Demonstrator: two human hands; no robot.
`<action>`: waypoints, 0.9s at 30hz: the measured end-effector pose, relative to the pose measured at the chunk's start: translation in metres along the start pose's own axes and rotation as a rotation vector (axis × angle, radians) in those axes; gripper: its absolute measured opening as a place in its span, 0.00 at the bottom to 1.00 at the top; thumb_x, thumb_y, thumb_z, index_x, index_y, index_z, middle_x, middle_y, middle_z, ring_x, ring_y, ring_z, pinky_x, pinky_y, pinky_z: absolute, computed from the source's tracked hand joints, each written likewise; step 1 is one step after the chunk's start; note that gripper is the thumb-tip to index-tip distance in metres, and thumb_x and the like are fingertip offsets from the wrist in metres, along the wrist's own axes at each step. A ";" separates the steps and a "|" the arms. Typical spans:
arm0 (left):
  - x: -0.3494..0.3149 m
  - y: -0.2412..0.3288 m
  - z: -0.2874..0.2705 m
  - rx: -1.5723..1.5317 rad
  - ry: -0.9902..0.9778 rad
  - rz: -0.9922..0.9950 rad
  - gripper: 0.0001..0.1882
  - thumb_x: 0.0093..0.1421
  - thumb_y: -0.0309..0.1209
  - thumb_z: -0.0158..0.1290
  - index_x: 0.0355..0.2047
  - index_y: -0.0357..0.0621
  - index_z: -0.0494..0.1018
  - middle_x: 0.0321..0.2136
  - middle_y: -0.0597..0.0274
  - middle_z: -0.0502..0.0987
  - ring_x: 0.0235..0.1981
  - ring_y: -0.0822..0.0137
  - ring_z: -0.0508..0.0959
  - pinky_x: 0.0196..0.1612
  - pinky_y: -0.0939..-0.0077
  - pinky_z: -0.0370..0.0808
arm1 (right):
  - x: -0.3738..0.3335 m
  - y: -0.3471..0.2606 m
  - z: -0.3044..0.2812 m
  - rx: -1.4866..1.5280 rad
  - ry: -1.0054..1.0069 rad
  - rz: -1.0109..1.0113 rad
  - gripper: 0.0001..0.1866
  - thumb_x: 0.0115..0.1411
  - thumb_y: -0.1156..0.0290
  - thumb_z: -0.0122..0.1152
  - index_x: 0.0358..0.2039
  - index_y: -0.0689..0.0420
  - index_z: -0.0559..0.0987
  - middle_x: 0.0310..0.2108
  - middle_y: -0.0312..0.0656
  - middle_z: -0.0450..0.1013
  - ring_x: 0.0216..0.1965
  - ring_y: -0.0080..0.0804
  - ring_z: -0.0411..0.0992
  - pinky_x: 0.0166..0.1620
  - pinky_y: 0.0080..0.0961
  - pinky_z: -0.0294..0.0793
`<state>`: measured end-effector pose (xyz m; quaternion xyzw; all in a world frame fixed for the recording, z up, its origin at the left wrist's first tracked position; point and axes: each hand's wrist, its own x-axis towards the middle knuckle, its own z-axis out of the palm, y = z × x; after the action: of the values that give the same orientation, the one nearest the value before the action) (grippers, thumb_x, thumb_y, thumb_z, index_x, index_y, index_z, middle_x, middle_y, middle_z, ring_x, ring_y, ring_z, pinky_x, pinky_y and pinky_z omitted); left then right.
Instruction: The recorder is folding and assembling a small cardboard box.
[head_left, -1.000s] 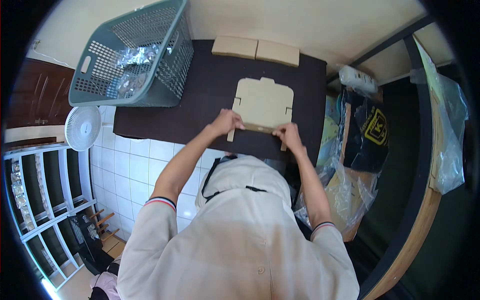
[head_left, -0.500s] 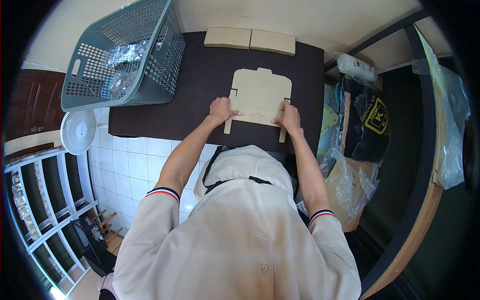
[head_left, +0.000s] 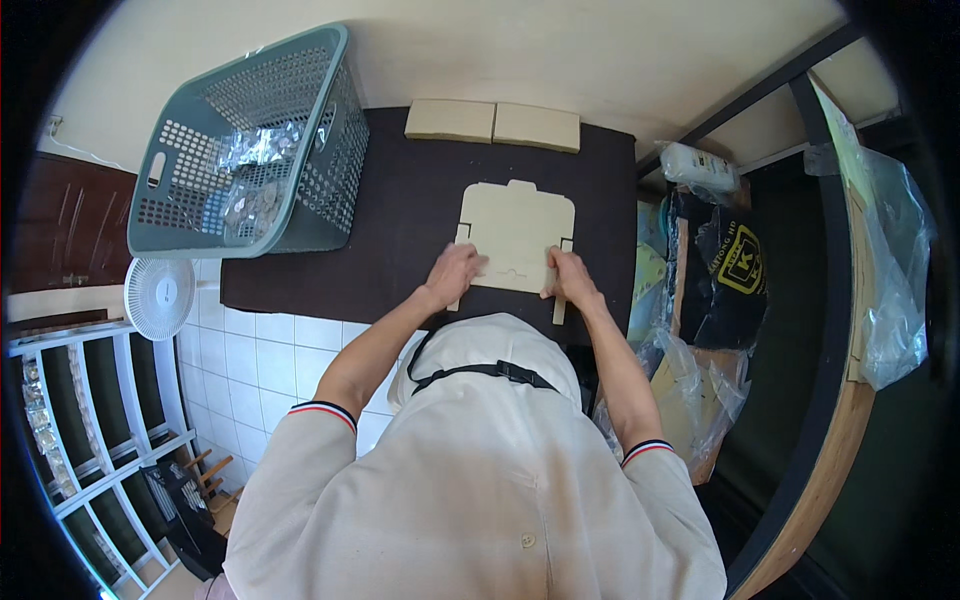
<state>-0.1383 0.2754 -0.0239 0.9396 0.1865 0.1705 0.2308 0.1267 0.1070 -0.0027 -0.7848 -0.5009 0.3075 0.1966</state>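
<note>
My half-curled left hand (head_left: 455,271) and right hand (head_left: 571,276) touched the flat, tan cardboard sheet (head_left: 517,228) between them, maybe steadying it; I couldn't tell if they gripped.

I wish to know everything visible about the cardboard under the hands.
The cardboard is tan, with rounded far corners, a small tab on the far edge, a notch at each side, a curved mark by the near edge and two narrow strips at the near end. It lies roughly flat on the dark table, the left hand and right hand touching its near part.
</note>
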 end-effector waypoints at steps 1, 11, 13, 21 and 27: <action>-0.004 -0.002 0.007 -0.067 -0.082 0.010 0.14 0.56 0.23 0.62 0.43 0.41 0.84 0.40 0.54 0.77 0.44 0.50 0.78 0.46 0.55 0.73 | 0.001 -0.005 -0.001 0.020 -0.040 0.017 0.38 0.30 0.79 0.89 0.39 0.59 0.70 0.37 0.58 0.79 0.43 0.61 0.78 0.45 0.48 0.77; 0.020 0.028 0.023 -0.374 -0.041 -0.421 0.14 0.47 0.24 0.74 0.29 0.36 0.79 0.31 0.50 0.78 0.35 0.48 0.80 0.41 0.57 0.74 | -0.001 -0.015 -0.003 -0.135 -0.021 0.162 0.35 0.36 0.73 0.87 0.43 0.59 0.72 0.44 0.56 0.79 0.50 0.64 0.77 0.49 0.53 0.76; 0.019 0.016 0.034 -0.345 -0.145 -0.442 0.19 0.45 0.27 0.76 0.30 0.37 0.76 0.33 0.48 0.79 0.38 0.45 0.81 0.42 0.54 0.75 | -0.004 -0.039 -0.004 -0.283 0.022 0.134 0.32 0.42 0.73 0.83 0.46 0.60 0.74 0.48 0.59 0.77 0.54 0.65 0.75 0.52 0.53 0.75; 0.025 0.023 0.035 -0.024 -0.249 -0.317 0.17 0.52 0.37 0.72 0.31 0.43 0.76 0.36 0.50 0.78 0.44 0.47 0.80 0.49 0.53 0.72 | -0.022 -0.049 0.068 -0.325 -0.289 -0.253 0.49 0.69 0.62 0.59 0.77 0.73 0.43 0.79 0.71 0.37 0.80 0.66 0.37 0.79 0.56 0.41; 0.025 0.038 0.009 -0.020 -0.192 -0.265 0.19 0.52 0.44 0.71 0.31 0.47 0.76 0.37 0.59 0.76 0.48 0.54 0.75 0.55 0.52 0.65 | -0.056 -0.024 0.053 -0.233 -0.165 -0.064 0.57 0.70 0.39 0.55 0.78 0.70 0.40 0.81 0.60 0.34 0.82 0.54 0.31 0.80 0.55 0.34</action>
<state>-0.1020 0.2511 -0.0067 0.9164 0.2841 0.0499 0.2774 0.0580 0.0666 -0.0108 -0.7580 -0.5725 0.3040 0.0719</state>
